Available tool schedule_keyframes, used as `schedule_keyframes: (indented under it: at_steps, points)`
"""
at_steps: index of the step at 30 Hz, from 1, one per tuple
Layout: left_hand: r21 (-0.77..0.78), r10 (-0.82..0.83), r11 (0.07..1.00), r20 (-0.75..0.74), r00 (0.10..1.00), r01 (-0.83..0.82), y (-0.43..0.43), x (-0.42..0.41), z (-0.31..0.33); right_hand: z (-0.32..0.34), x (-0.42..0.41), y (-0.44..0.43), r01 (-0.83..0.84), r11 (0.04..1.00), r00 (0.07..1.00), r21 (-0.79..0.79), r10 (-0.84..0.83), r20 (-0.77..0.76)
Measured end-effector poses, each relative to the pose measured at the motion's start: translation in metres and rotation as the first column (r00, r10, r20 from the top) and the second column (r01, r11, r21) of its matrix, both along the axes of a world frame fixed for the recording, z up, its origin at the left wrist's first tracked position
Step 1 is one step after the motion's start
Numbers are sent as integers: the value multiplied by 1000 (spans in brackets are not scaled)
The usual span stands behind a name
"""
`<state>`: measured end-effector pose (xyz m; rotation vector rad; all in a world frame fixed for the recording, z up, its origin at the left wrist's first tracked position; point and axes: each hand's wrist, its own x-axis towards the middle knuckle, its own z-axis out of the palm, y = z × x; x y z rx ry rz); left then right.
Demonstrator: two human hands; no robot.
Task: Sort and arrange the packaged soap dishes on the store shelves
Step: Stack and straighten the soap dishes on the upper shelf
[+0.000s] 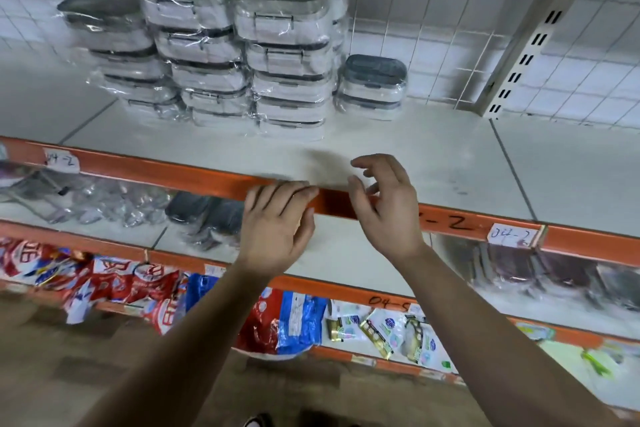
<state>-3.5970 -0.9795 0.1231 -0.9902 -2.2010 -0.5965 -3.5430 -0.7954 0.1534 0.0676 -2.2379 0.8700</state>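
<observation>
Packaged soap dishes in clear wrap stand in three tall stacks (287,55) at the back of the upper shelf (433,156). A short stack of two soap dishes (372,87) sits just right of them. More dark-lidded soap dishes (204,215) lie on the shelf below, at its left. My left hand (277,225) hovers at the upper shelf's orange front edge, fingers loosely bent, holding nothing. My right hand (384,201) is beside it, fingers relaxed and spread, also empty. Both hands are well in front of the stacks.
The upper shelf has bare white surface to the right of the stacks. A wire grid backs the shelf, with a slotted upright (533,35) at the right. Red and blue packets (277,319) hang along the lowest shelf edge. Dark packaged goods (519,267) lie at the lower right.
</observation>
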Motion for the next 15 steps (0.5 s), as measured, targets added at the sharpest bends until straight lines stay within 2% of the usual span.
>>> schedule_keyframes:
  at_steps: [5,10,15]
  points:
    - [-3,19,1000,60,998,-19,-53,-7,-41,-29,10,-54,-68,998,997,-12,68,21]
    - [-64,52,997,196,979,-40,-115,-30,-85,-92,-5,-114,-48,999,980,-16,50,192]
    - [-150,104,987,285,953,-62,-169,-70,-130,-150,-39,-154,39,993,955,107,-69,288]
